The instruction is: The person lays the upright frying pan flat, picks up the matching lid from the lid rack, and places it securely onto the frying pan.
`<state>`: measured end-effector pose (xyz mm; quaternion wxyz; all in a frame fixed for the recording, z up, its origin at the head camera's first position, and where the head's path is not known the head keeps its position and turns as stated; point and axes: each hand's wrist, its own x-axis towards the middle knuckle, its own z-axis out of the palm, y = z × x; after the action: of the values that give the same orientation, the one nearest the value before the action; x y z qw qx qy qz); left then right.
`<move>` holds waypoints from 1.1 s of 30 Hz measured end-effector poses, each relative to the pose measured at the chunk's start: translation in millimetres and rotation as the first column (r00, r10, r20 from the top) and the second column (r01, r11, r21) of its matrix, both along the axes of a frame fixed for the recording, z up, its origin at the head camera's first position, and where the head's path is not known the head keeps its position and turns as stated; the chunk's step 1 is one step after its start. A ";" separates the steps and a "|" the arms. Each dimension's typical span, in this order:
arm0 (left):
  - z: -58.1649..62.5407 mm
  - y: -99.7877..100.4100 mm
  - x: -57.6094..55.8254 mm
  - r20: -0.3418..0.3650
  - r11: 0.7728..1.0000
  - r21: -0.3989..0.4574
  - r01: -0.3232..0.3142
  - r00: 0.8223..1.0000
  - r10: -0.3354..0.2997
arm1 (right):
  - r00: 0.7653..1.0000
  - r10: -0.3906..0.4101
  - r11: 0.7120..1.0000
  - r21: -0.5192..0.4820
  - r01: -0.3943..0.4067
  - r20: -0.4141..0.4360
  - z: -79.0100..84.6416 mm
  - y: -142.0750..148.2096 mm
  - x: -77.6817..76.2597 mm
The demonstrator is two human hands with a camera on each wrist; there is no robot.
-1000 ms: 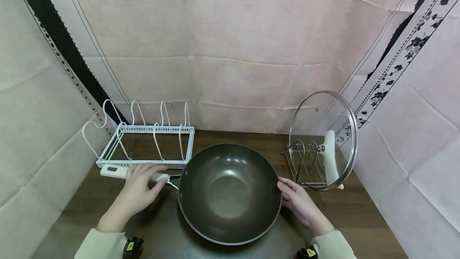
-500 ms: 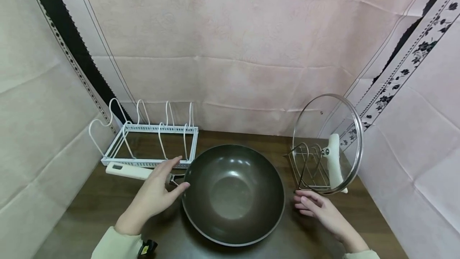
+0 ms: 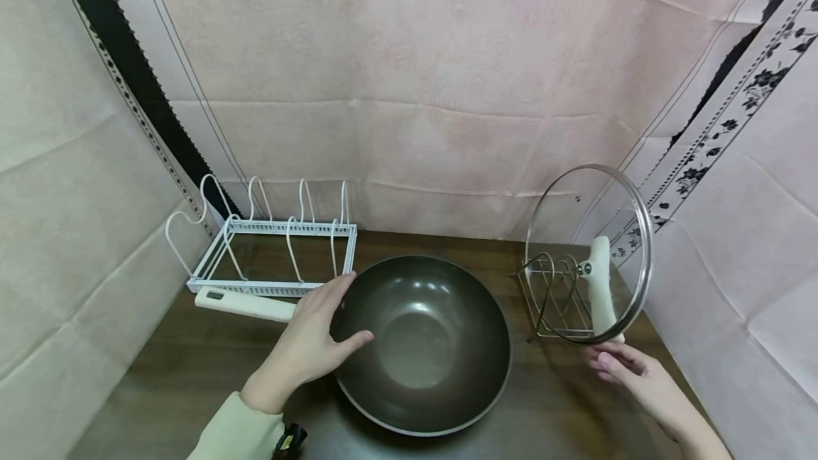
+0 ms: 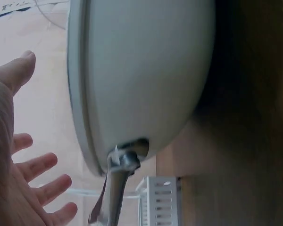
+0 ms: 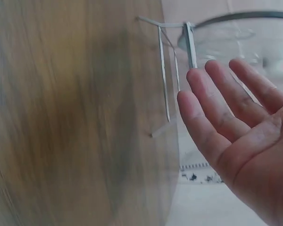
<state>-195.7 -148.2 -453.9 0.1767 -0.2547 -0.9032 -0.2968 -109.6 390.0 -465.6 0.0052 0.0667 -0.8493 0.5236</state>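
Note:
A dark-coated wok [image 3: 422,346] with a long white handle [image 3: 246,304] stands on the wooden table, its handle pointing left. Over the wok's left rim is my left hand [image 3: 313,336], fingers extended and thumb spread. In the left wrist view this hand [image 4: 12,155] is apart from the wok's pale outer wall [image 4: 146,70] and holds nothing. A glass lid [image 3: 644,261] with a white handle [image 3: 599,286] stands on edge in a small wire rack [image 3: 556,332]. Just below the lid's lower edge, my right hand [image 3: 639,375] has loosely extended fingers with nothing in them.
A white rack [image 3: 255,288] with several upright wire loops stands at the back left, behind the wok's handle. Pale cloth walls [image 3: 415,91] enclose the table [image 3: 172,382] at the back and both sides.
My right hand has left the wok's right rim and moved right to beneath the lid. My left hand has gone from the wok's handle rightward to its left rim, fingers spreading.

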 end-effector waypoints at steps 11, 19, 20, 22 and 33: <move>-0.6 21.0 -2.0 -0.006 0.999 -0.009 0.033 0.999 -0.033 | 0.989 -0.136 0.968 -0.219 0.122 -0.050 9.4 25.3 -6.4; 2.7 39.2 -1.5 0.010 0.997 0.005 0.075 0.997 -0.075 | 0.986 -0.143 0.896 -0.433 0.092 -0.085 13.5 20.1 -24.9; 3.2 40.8 -1.6 0.010 0.997 0.005 0.079 0.997 -0.079 | 0.986 -0.147 0.878 -0.469 0.092 -0.082 13.9 18.9 -27.1; 3.8 43.1 -1.6 0.014 0.996 0.007 0.084 0.996 -0.084 | 0.983 -0.171 0.858 -0.500 0.115 -0.067 15.7 16.4 -31.0; 11.9 60.7 -1.8 0.072 0.997 0.046 0.058 0.996 -0.061 | 0.975 -0.220 0.874 -0.436 0.215 0.039 24.0 8.6 -46.8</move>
<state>-197.5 -87.5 -442.0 0.1402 -0.2666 -0.8944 -0.3306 -156.4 398.6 -441.6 0.0839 -0.0289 -0.7119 0.6967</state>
